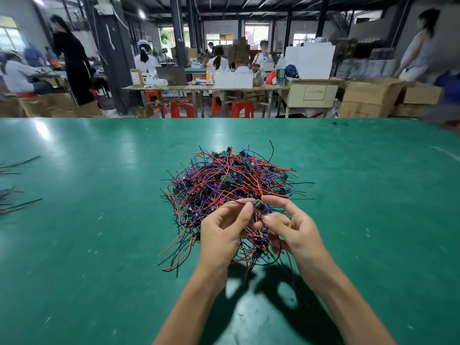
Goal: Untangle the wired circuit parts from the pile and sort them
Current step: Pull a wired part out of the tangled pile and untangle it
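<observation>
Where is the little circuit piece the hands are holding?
In the head view, the circuit piece sits pinched between left hand and right hand, above the wire pile's near edge.

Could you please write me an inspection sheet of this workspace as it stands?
Surface: green table, scuffed, with light glare.
Job's things: pile of wired parts in red, blue and black, mid-table; one small part lifted above its near edge.
Clutter: two dark specks near the far edge.
Grippers: left hand and right hand both pinch the small part.
Cables: dark wire bundles at the left edge, apart from the pile.
Surroundings: workshop with people at benches, red stools, cardboard boxes.
</observation>
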The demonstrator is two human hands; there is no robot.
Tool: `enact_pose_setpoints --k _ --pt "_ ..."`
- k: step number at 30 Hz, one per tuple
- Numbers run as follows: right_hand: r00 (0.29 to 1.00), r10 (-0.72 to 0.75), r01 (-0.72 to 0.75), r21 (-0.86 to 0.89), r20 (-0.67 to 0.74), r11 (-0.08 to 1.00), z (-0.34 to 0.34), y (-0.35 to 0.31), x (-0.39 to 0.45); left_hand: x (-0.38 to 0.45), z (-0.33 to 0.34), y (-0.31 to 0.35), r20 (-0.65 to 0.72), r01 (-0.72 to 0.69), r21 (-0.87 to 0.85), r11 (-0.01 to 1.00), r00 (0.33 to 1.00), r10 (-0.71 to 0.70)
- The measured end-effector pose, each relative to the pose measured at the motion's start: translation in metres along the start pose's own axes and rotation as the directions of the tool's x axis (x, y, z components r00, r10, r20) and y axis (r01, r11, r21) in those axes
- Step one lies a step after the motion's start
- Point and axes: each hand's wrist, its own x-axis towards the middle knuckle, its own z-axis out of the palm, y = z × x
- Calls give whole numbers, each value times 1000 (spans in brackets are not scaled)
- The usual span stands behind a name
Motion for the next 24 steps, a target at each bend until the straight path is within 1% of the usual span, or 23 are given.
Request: enact_pose_setpoints --k 1,2,3,4,5,6,8,9,10,11,12,13,14,15,16,17,18,19,20,22,24 --pt "998 -54 53 -39 -20 998 0 0 0 1 0 0 -25 4 -14 1000 1000 -4" --pt "993 -113 108 -113 -39 988 1 0 0 1 0 0 -47 9 -24 1000 999 -10" --pt "983 -173 156 -229 -56 961 0 0 -1 1 -1 0 -68 13 -25 1000 998 -15" --pt "968 -239 197 -374 -69 906 0 0 -1 1 -1 -1 -87 15 -19 1000 996 -17" --pt "945 -317 234 -516 -78 824 -2 1 -2 1 -1 -2 -102 16 -14 1000 995 -18" --pt "906 -414 270 -641 -82 718 -5 2 -2 2 -1 -2 -116 17 -18 1000 993 -19" --pt "774 -631 319 -827 -54 462 -7 4 -4 3 -1 -3 -147 17 -63 998 989 -26" --pt "707 -706 330 -869 -32 370 -5 4 -5 4 -2 -3 -168 13 -90 996 985 -28" --pt "660 -752 346 -884 -10 315 -2 5 -6 5 -3 -3 -192 7 -115 993 981 -30" --pt "643 -766 359 -889 15 284 1 6 -8 7 -4 -3 -214 3 -137 991 976 -33" --pt "671 -741 348 -894 26 284 4 8 -10 7 -6 -3 -226 3 -157 988 973 -39" --pt "746 -666 305 -896 14 322 8 11 -13 8 -7 -3 -228 6 -174 985 973 -46" --pt "838 -546 247 -883 -14 400 13 13 -15 7 -7 -3 -221 9 -186 983 974 -51" --pt "910 -413 196 -836 -40 512 18 15 -17 7 -7 -3 -209 12 -196 981 976 -54" --pt "952 -299 159 -743 -57 650 22 16 -17 6 -7 -3 -194 16 -206 978 979 -57" --pt "973 -221 130 -616 -73 777 25 17 -16 5 -6 -3 -177 20 -214 977 982 -58" --pt "980 -170 101 -480 -102 872 27 16 -14 4 -6 -3 -164 21 -217 976 985 -58" --pt "982 -127 71 -346 -141 935 28 14 -13 3 -6 -2 -152 21 -215 976 987 -55" --pt "980 -87 46 -220 -178 974 29 11 -11 3 -6 -2 -136 21 -212 977 989 -51" --pt "973 -25 22 -15 -229 1000 27 5 -8 2 -7 -1 -78 31 -218 975 996 -49" --pt "967 -11 32 82 -255 996 24 2 -8 1 -8 -2 -2 44 -212 976 999 -45"
